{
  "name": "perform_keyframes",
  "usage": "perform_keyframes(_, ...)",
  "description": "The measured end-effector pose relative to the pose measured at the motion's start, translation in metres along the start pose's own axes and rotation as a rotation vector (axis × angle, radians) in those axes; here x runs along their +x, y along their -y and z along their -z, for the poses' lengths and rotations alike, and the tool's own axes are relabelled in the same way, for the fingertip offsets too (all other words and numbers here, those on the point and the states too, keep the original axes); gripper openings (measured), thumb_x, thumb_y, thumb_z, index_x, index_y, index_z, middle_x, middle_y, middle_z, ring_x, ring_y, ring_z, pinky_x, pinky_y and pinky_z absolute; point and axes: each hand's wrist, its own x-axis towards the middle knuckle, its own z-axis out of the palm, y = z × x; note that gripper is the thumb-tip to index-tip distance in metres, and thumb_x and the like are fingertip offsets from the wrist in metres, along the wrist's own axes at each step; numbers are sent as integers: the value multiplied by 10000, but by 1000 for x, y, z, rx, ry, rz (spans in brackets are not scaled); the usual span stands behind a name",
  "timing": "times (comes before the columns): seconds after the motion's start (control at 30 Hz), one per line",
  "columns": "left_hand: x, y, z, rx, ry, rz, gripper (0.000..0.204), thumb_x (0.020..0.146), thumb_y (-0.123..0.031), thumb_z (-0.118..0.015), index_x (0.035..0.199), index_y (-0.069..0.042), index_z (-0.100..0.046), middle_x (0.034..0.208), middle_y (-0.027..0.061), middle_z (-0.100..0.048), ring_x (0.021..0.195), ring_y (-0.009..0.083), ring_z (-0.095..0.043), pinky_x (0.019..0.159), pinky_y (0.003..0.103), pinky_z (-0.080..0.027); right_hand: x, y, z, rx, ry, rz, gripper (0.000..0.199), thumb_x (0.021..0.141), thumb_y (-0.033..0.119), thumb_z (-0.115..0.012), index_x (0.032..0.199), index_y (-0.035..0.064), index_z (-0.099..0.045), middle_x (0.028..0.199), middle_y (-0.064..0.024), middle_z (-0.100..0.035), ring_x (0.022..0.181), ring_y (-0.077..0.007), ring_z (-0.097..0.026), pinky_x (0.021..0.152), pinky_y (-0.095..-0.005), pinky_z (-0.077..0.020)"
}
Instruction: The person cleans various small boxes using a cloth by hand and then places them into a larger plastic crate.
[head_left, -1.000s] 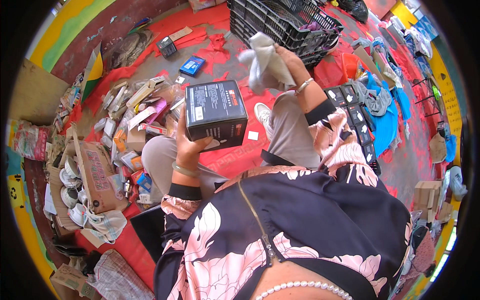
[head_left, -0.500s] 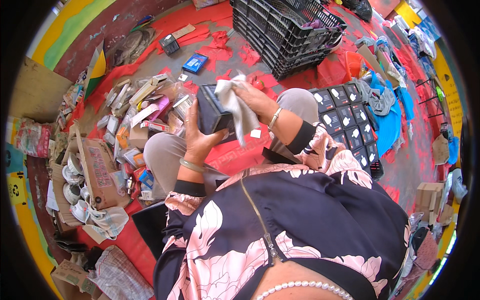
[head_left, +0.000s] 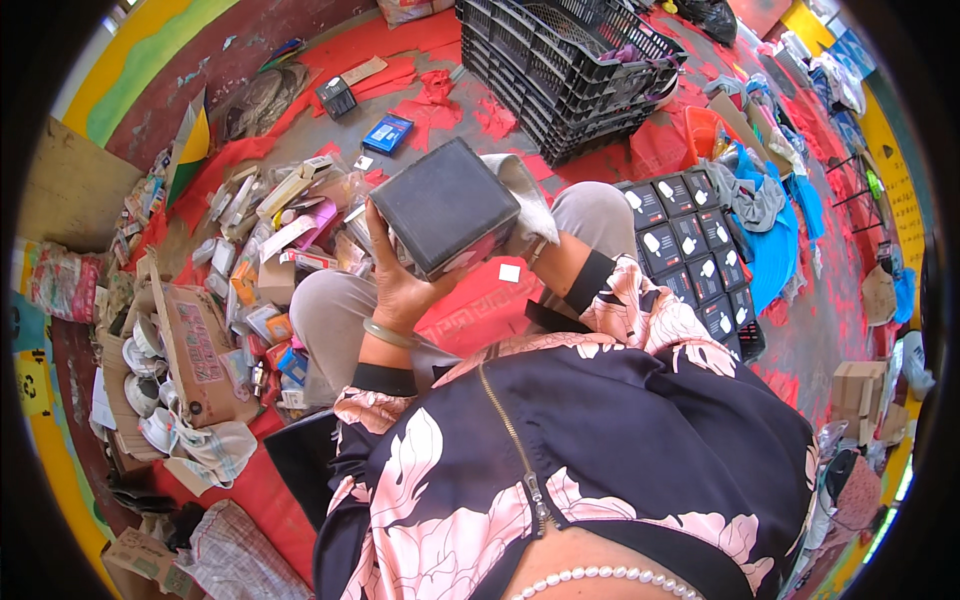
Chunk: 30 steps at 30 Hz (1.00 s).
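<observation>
Between my knees a dark, square-faced box (head_left: pixel 445 208) is tilted with its plain dusty black face up. My left hand (head_left: pixel 402 296) grips it from the left and below, the thumb along its near side. A whitish-grey cloth (head_left: pixel 527 198) shows at the box's right edge. My right hand (head_left: pixel 540 256) is at that side with the cloth; its fingers are hidden behind the box and cloth. Beside my right knee sit rows of similar black boxes (head_left: pixel 690 237) with white pictures on top.
Stacked black plastic crates (head_left: pixel 570 75) stand ahead. To the left lies a heap of small packages (head_left: pixel 290 220), with a carton of white bowls (head_left: pixel 190 350) nearer. A blue box (head_left: pixel 388 132) and a small dark box (head_left: pixel 336 97) lie on the red-littered floor. Clothes and an orange basin (head_left: pixel 705 130) are at right.
The box has turned so its broad plain face shows upward. My right hand with the cloth has gone from the top of the box to behind its right side.
</observation>
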Motion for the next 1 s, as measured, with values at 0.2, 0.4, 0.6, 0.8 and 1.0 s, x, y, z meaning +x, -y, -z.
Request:
perform_keyframes(0.2, 0, 6, 8, -240, -179, 146, 1177, 550, -4, -784, 1460, -109, -46, 1332, 129, -378, 1183, 268, -462, 970, 365, -411, 19, 42, 21, -308, -294, 348, 210, 939, 186, -530, 1073, 36, -592, 966, -60, -633, 870, -127, -601, 786, -257, -502)
perform_keyframes(0.4, 2, 5, 0, 1, -31, -29, 1103, 557, -15, -810, 1430, -85, -138, 1305, 122, -394, 1166, 259, -472, 938, 374, -443, -24, 45, -63, -1806, 412, 781, 502, 900, 349, -517, 1324, 94, -436, 1217, -201, -539, 1172, -331, -494, 1001, -444, -353)
perform_keyframes(0.6, -10, 2, 2, -146, -92, 133, 1041, 534, -51, -831, 1394, -21, -245, 1263, 118, -431, 1160, 233, -469, 936, 343, -438, 10, 36, -82, -1397, 528, 452, 426, 924, 339, -455, 1252, 73, -503, 1231, -194, -526, 1134, -367, -497, 975, -417, -373)
perform_keyframes(0.8, -7, -8, 7, -152, -95, 147, 1068, 495, -15, -783, 1414, -37, -238, 1280, 106, -431, 1151, 232, -478, 979, 341, -405, 75, 14, 5, -1994, 515, 727, 289, 893, 223, -496, 1114, 57, -580, 1215, -108, -529, 911, -286, -617, 781, -370, -510)
perform_keyframes(1.0, -4, -11, 16, -431, -217, 172, 1021, 568, 42, -706, 1446, -76, -199, 1310, 102, -424, 1162, 242, -480, 964, 346, -421, 95, 52, 100, -651, -11, 101, 334, 930, 202, -530, 1225, 50, -506, 1173, -116, -568, 973, -191, -603, 759, -286, -524)
